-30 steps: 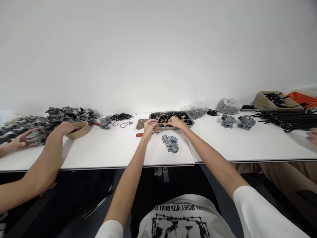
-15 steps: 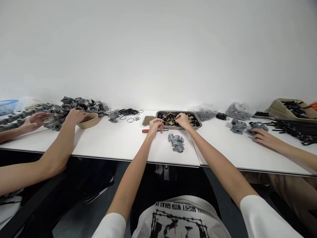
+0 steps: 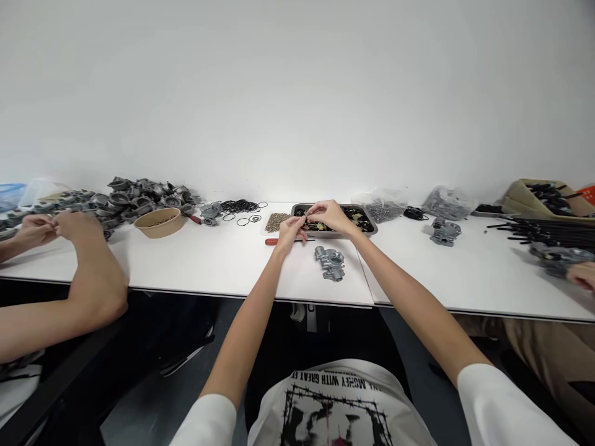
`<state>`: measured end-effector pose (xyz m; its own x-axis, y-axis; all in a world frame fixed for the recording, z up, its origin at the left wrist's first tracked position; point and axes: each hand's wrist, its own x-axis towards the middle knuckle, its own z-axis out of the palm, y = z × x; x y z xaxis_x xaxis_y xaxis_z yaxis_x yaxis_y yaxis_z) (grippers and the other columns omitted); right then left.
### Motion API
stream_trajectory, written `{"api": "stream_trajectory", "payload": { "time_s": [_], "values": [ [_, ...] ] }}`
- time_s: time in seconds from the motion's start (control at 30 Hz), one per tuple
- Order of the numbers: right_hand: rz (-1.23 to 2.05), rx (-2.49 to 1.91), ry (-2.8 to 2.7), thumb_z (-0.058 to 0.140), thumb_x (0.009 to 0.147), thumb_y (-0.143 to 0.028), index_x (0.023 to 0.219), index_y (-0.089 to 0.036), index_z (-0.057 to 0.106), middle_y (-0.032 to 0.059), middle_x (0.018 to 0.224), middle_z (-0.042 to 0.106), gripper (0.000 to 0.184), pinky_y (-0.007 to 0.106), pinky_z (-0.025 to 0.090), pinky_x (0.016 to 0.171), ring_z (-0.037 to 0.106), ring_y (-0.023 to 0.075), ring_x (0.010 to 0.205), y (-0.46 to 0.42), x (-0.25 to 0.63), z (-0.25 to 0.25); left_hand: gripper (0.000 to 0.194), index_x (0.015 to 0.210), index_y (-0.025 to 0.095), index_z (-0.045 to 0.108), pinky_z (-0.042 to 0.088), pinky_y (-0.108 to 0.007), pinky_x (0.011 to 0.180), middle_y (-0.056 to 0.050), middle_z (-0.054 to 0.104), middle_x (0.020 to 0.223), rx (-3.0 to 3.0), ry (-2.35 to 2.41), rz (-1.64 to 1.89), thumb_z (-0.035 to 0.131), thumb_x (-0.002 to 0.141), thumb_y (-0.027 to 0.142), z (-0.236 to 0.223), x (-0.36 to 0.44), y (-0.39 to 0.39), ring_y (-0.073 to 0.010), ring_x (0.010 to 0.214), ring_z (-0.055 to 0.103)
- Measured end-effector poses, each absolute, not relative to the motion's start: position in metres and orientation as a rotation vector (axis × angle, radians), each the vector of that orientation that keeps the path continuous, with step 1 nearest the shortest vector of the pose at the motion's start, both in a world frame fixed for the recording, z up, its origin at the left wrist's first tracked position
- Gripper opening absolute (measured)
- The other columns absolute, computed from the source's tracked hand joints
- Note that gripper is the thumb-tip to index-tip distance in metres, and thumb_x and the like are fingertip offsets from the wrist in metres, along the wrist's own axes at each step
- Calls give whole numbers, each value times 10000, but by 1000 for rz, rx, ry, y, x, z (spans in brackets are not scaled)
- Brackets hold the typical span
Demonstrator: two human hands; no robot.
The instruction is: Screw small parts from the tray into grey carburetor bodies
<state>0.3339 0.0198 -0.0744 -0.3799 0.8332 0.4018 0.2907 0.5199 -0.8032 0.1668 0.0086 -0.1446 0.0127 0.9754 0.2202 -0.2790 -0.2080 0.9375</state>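
My left hand [image 3: 292,231] and my right hand [image 3: 329,215] meet over the left part of a metal tray [image 3: 374,231] of small black and brass-coloured parts. Both are closed in a pinch, fingertips close together; what they hold is too small to make out. Just below my left hand lies a screwdriver with a red handle [image 3: 272,242]. A grey metal carburetor body [image 3: 330,263] rests on the white table in front of the tray. Left of the tray sits a flat holder of small brass pieces [image 3: 277,222].
To the left are black rubber rings [image 3: 239,206], another carburetor [image 3: 211,212], a round bowl [image 3: 159,224] and a heap of grey castings [image 3: 144,197]. Co-workers' hands [image 3: 77,224] are at both sides. Rightward lie plastic bags [image 3: 449,203], a carburetor [image 3: 445,231] and black tubes [image 3: 534,230].
My right hand has moved left from the middle of the tray to meet my left hand. The left co-worker's hands came together; the right co-worker's hand moved right with a carburetor.
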Motion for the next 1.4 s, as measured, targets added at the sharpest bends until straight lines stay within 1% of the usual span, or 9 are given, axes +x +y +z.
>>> {"api": "stream_trajectory", "payload": {
  "time_s": [0.17, 0.33, 0.43, 0.53, 0.77, 0.9, 1.0, 1.17, 1.4],
  "values": [
    [786, -869, -1877, 734, 742, -187, 828, -124, 750, 92, 871, 772, 108, 293, 565, 768, 715, 196, 819, 16, 335, -86, 409, 914, 96, 678, 540, -271, 501, -31, 643, 625, 1150, 858, 1436, 857, 699, 395, -142, 165, 7, -143, 514, 631],
    [816, -805, -1904, 715, 740, -163, 814, -141, 757, 70, 823, 765, 88, 327, 586, 798, 722, 197, 804, 7, 342, -94, 367, 808, 60, 709, 583, -320, 567, -108, 695, 669, 1200, 903, 1337, 836, 715, 391, -135, 170, 2, -183, 567, 675],
    [830, -764, -1881, 728, 771, -196, 879, -156, 760, 78, 907, 772, 119, 363, 589, 876, 732, 204, 873, -8, 352, -99, 318, 760, 58, 713, 565, -325, 530, -124, 697, 622, 1240, 993, 1351, 825, 713, 351, -129, 170, -9, -203, 515, 668],
    [914, -726, -1829, 716, 844, -294, 1010, -183, 747, 87, 1039, 761, 202, 389, 573, 926, 723, 208, 962, -22, 369, -108, 262, 789, 76, 721, 539, -294, 516, -95, 700, 595, 1258, 1121, 1475, 802, 718, 315, -131, 165, -34, -188, 479, 654],
    [1378, -748, -1866, 740, 847, -453, 1047, -167, 777, 119, 1111, 749, 352, 349, 554, 848, 687, 240, 1010, -26, 382, -138, 298, 846, 86, 709, 525, -269, 520, -59, 696, 563, 1202, 1355, 1658, 763, 713, 347, -166, 170, -109, -178, 461, 651],
    [1578, -673, -1725, 644, 886, -567, 986, -128, 759, 128, 946, 758, 465, 308, 550, 660, 696, 213, 793, -27, 369, -152, 315, 862, 79, 710, 527, -267, 519, -68, 709, 595, 1200, 1365, 1654, 752, 709, 351, -170, 192, -113, -182, 473, 664],
    [1599, -665, -1649, 630, 884, -588, 898, -133, 739, 100, 847, 738, 468, 275, 525, 606, 660, 177, 702, -27, 365, -158, 317, 863, 81, 711, 526, -267, 515, -62, 702, 590, 1205, 1358, 1651, 752, 709, 355, -168, 202, -109, -181, 470, 661],
    [1609, -686, -1594, 588, 882, -668, 868, -152, 721, 101, 852, 732, 533, 268, 517, 552, 648, 170, 661, -26, 365, -162, 302, 876, 88, 707, 526, -264, 519, -52, 701, 599, 1179, 1397, 1674, 737, 718, 344, -170, 199, -108, -172, 467, 654],
    [1569, -726, -1587, 526, 887, -733, 876, -171, 713, 94, 841, 717, 593, 291, 532, 584, 656, 187, 679, -26, 365, -164, 295, 884, 98, 718, 535, -284, 546, -50, 697, 618, 1211, 1431, 1677, 726, 729, 349, -173, 202, -108, -177, 490, 657]
  ]
}}
